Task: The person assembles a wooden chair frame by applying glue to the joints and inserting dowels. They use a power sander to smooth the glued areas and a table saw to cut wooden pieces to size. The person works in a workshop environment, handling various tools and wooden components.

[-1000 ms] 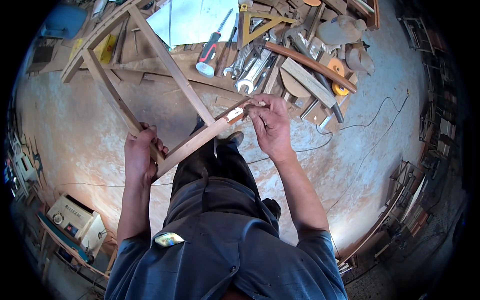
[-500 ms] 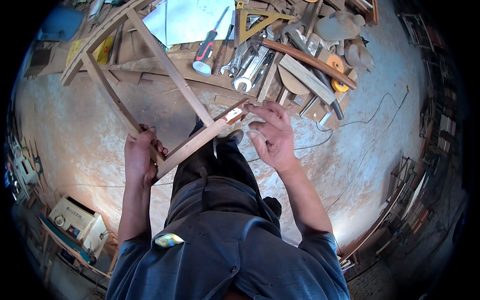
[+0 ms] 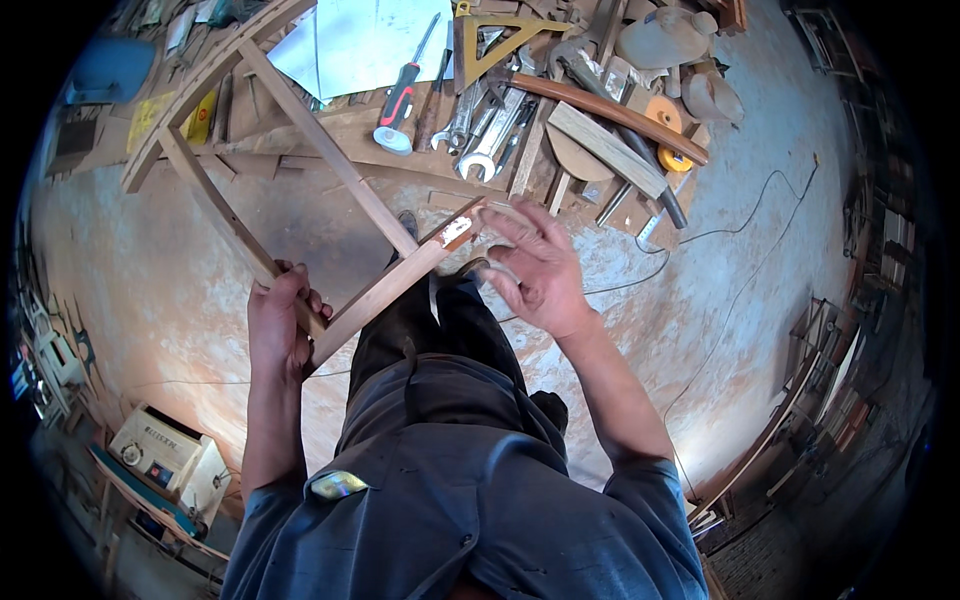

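A wooden frame (image 3: 375, 295) of light brown bars, with a curved rail at the far left, slants across in front of me. My left hand (image 3: 280, 320) is wrapped round the near end of one of its bars, by the corner. The near rail's right end carries a whitish, uneven patch (image 3: 457, 232) beside reddish-brown wood. My right hand (image 3: 540, 265) is at that end, fingers spread and thumb apart. Its fingertips reach the rail's tip; whether they press on it I cannot tell. No object shows in this hand.
A cluttered workbench ahead holds a red-and-black screwdriver (image 3: 398, 105), several wrenches (image 3: 490, 140), a yellow set square (image 3: 490, 55), a hammer (image 3: 610, 115), white paper (image 3: 350, 45) and a plastic jug (image 3: 665, 38). A cable (image 3: 735, 300) crosses the floor on the right. A boxed machine (image 3: 165, 455) stands lower left.
My right hand has shifted slightly down and left by the rail's end, its fingers still spread. My left hand keeps its hold on the frame. The whole view has shifted a little.
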The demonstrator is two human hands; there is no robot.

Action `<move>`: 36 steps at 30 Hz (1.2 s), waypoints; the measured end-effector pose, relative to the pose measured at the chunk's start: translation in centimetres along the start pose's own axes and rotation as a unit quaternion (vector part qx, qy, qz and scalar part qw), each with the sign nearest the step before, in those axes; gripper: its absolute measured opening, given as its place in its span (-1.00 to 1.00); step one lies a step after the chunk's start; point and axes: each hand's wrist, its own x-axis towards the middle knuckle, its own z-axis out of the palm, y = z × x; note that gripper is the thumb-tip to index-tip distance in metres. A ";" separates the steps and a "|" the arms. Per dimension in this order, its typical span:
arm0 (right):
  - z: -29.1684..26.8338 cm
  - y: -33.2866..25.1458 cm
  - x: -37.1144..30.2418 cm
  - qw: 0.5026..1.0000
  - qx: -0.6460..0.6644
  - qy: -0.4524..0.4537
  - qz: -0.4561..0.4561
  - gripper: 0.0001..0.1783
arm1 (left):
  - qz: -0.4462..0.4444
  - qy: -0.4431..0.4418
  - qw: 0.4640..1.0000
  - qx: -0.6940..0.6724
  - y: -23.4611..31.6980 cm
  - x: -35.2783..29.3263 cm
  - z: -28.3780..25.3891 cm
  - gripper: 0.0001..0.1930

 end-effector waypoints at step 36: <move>2.1 1.2 4.9 0.987 0.075 0.082 0.120 -0.89 | -0.034 0.106 0.988 -0.110 -1.2 -1.2 -6.7 -0.93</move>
